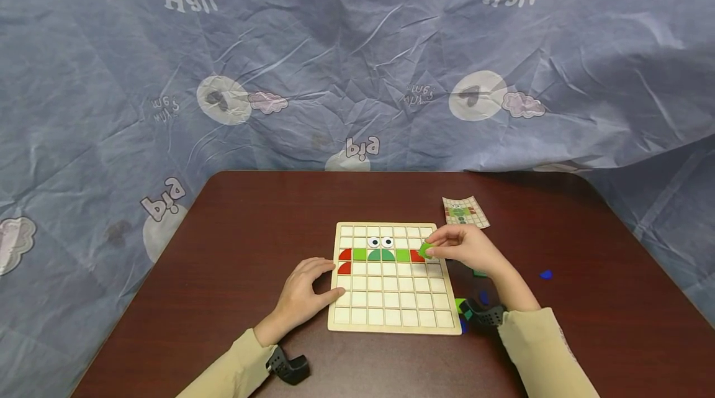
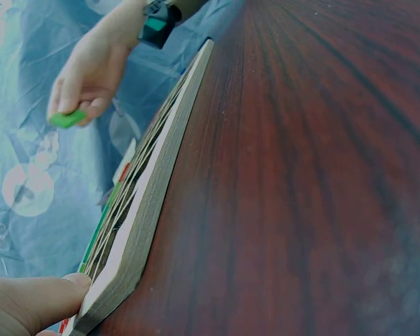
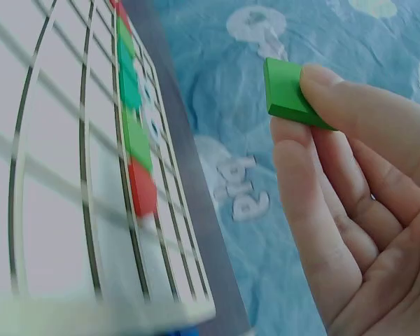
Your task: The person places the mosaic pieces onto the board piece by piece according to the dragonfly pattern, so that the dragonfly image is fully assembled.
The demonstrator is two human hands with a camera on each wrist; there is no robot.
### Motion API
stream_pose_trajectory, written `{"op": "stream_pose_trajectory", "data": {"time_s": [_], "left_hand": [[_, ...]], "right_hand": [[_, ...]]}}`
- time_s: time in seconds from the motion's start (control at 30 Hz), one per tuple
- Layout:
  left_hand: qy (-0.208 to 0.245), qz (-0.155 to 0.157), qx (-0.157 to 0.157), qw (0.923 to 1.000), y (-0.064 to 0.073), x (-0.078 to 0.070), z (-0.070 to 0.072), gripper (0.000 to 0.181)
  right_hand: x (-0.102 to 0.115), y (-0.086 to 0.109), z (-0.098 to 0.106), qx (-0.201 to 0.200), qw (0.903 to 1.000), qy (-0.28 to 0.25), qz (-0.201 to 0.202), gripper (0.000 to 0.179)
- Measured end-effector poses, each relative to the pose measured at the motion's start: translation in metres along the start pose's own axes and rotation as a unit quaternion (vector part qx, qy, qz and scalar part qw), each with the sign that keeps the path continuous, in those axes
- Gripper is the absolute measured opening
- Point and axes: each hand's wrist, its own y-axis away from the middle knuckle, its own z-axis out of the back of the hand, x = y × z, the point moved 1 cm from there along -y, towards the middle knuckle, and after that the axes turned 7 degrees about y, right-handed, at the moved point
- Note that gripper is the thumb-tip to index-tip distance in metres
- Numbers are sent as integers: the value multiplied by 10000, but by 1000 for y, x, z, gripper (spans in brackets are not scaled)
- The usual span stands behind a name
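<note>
A wooden grid board lies on the table, with white cells and some coloured tiles in its upper rows. Two eye tiles sit above a pair of dark green curved tiles. Light green squares and red rounded tiles flank them, and another red tile lies one row lower at the left. My left hand rests at the board's left edge, its thumb on the rim. Above the board's right side, my right hand pinches a green square tile between thumb and fingers.
A small pattern card lies beyond the board's upper right corner. Loose tiles are scattered right of the board, partly under my right forearm, among them a blue tile and a light green tile. A patterned blue cloth hangs behind the table.
</note>
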Motion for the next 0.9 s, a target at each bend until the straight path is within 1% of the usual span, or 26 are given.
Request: {"op": "stream_pose_trajectory", "data": {"time_s": [0.23,0.4,0.57,0.73,0.83,0.9], "left_hand": [[50,45,5,10000,-1,-1,1,48],[42,51,3,10000,-1,-2,1,48],[30,18,21,10000,-1,-1,1,48],[38,-32,11,10000,0,-1,1,48],[50,-17,8,10000,0,-2,1,47],[33,-6,15,10000,1,-2,1,47]], "right_hand": [[16,-23,-29,46,9993,-372,87,25],[23,-35,-49,67,9993,-305,214,23],[29,-44,-66,249,9993,-229,130,23],[37,-49,-83,303,9995,-14,52,20],[39,-51,-92,238,9992,326,-19,16],[40,-52,-97,167,9978,641,-27,14]]}}
